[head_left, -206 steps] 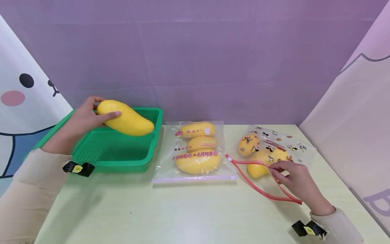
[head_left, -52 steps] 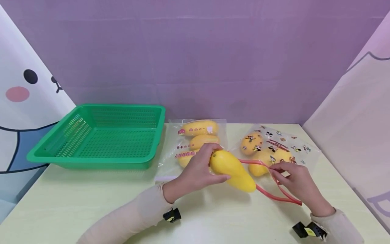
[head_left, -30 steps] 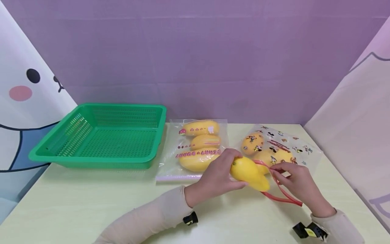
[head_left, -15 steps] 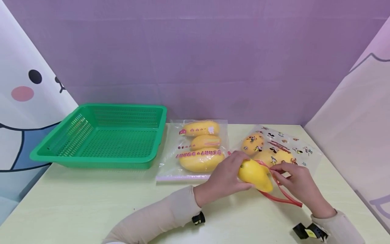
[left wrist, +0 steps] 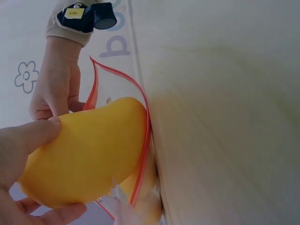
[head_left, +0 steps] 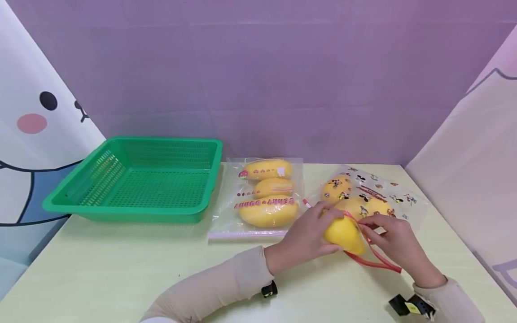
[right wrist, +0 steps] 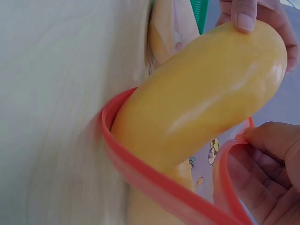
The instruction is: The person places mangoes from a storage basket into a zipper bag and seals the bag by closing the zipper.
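Observation:
My left hand (head_left: 308,237) grips a yellow mango (head_left: 345,236) by its rear end, thumb on one side and fingers on the other. The mango's front end sits inside the open mouth of a clear printed zip bag (head_left: 408,202), as the right wrist view shows, with the red zip rim (right wrist: 154,180) looped around it. My right hand (head_left: 388,237) pinches the upper edge of that rim between thumb and forefinger, keeping the mouth apart. Deeper in the bag lie several more mangoes (head_left: 337,188), partly covered by the print.
A second clear bag (head_left: 224,220) with a lilac zip lies flat just left of my left hand, three mangoes inside it. Further left stands a green perforated basket (head_left: 157,188). Behind the pale table (head_left: 133,269) hangs a purple cloth (head_left: 250,80).
My left hand has brought the mango from over the green basket rightward across the table and into the red-rimmed mouth. My right hand has kept its pinch on the rim.

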The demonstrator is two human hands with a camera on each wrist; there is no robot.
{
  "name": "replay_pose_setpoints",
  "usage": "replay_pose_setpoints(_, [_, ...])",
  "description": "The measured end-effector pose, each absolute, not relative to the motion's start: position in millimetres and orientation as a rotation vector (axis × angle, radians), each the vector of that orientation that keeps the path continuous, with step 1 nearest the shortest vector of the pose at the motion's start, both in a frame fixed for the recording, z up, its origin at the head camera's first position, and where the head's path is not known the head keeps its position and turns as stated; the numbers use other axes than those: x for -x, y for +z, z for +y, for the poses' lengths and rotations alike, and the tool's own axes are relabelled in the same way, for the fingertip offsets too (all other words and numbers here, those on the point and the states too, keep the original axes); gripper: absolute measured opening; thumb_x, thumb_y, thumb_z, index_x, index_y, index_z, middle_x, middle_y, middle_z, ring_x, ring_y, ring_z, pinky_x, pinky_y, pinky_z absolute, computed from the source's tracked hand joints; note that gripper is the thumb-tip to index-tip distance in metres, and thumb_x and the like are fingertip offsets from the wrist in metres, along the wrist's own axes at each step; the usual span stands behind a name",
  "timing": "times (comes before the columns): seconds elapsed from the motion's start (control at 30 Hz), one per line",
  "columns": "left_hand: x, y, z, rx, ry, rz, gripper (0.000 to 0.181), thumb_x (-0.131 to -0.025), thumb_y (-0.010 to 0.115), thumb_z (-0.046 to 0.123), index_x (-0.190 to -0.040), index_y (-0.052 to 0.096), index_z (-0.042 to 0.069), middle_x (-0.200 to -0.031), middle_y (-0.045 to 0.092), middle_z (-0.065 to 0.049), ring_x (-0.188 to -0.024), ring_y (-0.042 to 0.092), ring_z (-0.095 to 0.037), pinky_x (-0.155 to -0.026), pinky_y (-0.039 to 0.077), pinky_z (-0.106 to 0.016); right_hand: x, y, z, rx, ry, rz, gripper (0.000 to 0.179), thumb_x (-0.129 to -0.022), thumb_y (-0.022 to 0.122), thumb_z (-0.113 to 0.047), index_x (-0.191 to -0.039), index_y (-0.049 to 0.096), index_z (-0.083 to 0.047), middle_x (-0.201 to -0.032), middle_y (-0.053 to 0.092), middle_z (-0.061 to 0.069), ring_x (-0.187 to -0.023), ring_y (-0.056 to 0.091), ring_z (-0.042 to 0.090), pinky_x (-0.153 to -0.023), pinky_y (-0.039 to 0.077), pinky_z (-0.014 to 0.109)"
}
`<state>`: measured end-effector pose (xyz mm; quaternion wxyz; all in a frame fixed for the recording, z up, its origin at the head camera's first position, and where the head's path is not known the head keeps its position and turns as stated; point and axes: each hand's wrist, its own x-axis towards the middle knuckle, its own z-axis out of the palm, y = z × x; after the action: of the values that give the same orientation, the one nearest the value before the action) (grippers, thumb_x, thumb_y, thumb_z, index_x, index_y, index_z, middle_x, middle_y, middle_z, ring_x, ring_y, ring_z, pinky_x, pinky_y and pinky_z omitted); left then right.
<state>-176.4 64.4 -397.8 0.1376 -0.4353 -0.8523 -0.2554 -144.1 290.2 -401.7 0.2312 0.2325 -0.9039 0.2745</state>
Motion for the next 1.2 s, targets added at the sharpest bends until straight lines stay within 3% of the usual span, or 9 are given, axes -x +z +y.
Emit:
replay_pose_setpoints(0.47, [171.1,-396.1,64.8,1.341,-0.564,-2.486,0.063,-0.08,0.074,0.039,-0.135,0.048,0.027,-0.134,0.042,-0.006,-0.116,0.048,-0.015,-0.088,0.045,-0.019,144.1,-401.7,288.9,-0.652,0.784,-2.498,0.027,-0.066,0.077,0.012,-0.086,0.07,-0.005,-0.078,0.066,0.002,-0.059,0.06,0.001,-0.049,0.046,0.009])
replay_pose_setpoints(0.83, [164.5,-395.1,64.0,1.404,-0.557,-2.54,0.063,-0.085,0.068,0.031,-0.141,0.041,0.026,-0.142,0.038,-0.009,-0.126,0.043,-0.019,-0.091,0.045,-0.021,143.0,-402.4,290.3,-0.661,0.781,-2.483,0.027,-0.066,0.076,0.013,-0.086,0.07,-0.005,-0.076,0.064,-0.001,-0.058,0.06,0.002,-0.049,0.046,0.009])
replay_pose_setpoints(1.2, [158.9,-393.0,64.5,1.411,-0.501,-2.538,0.061,-0.085,0.067,0.028,-0.14,0.043,0.024,-0.137,0.04,-0.009,-0.113,0.05,-0.016,-0.08,0.047,-0.016,142.1,-402.3,293.1,-0.639,0.749,-2.488,0.027,-0.066,0.077,0.013,-0.085,0.071,-0.006,-0.076,0.064,0.0,-0.058,0.057,-0.001,-0.049,0.045,0.009])
